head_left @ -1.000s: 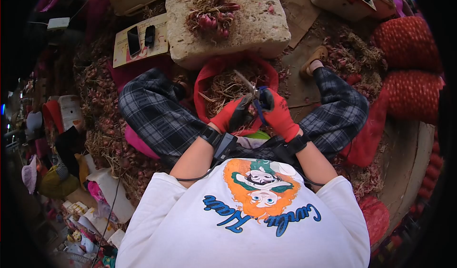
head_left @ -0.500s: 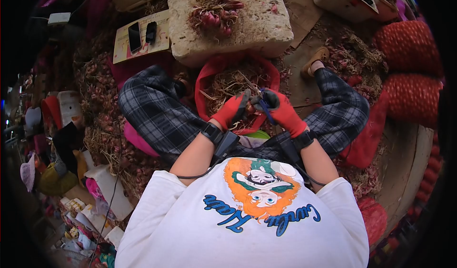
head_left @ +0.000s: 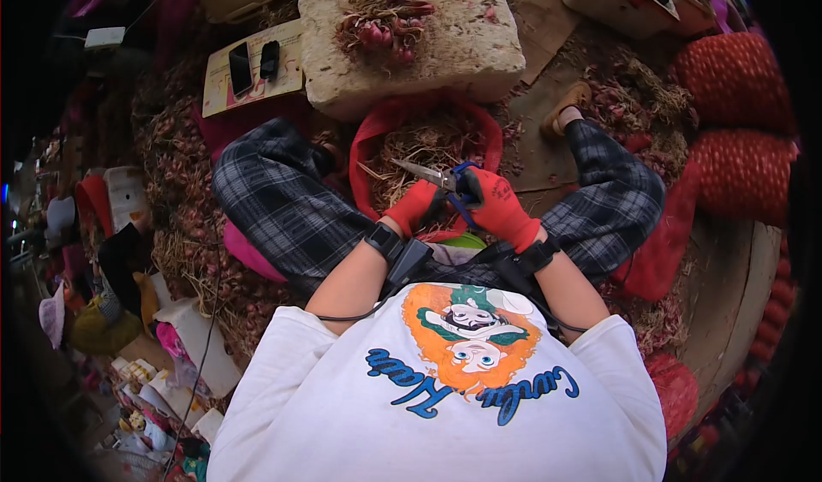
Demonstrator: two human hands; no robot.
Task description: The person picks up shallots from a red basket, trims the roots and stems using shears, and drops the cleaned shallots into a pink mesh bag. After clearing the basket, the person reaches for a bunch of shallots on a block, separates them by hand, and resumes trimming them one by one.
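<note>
My right hand (head_left: 499, 206), in a red glove with dark palm and fingers, is closed round the blue handles of a pair of scissors (head_left: 431, 175). Their metal blades point left over a red sack (head_left: 364, 144) that lies open between my legs. Dry stalks and trimmings (head_left: 419, 150) fill its mouth. My left hand (head_left: 415, 205), gloved alike, is closed just below the blades, close to the right hand. What its fingers grip is hidden. Beyond the sack, a bunch of shallots (head_left: 384, 30) rests on a pale foam block (head_left: 475, 62).
A phone (head_left: 241, 68) and a small black object (head_left: 270, 59) lie on a printed box at the left. Loose shallots (head_left: 184, 182) cover the ground there. Full red mesh sacks (head_left: 736, 174) are stacked at the right. A cable runs down the left side.
The scissors have swung so their blades now point left across the top of my left hand. My right hand has turned and shifted slightly; the left hand sits a little lower.
</note>
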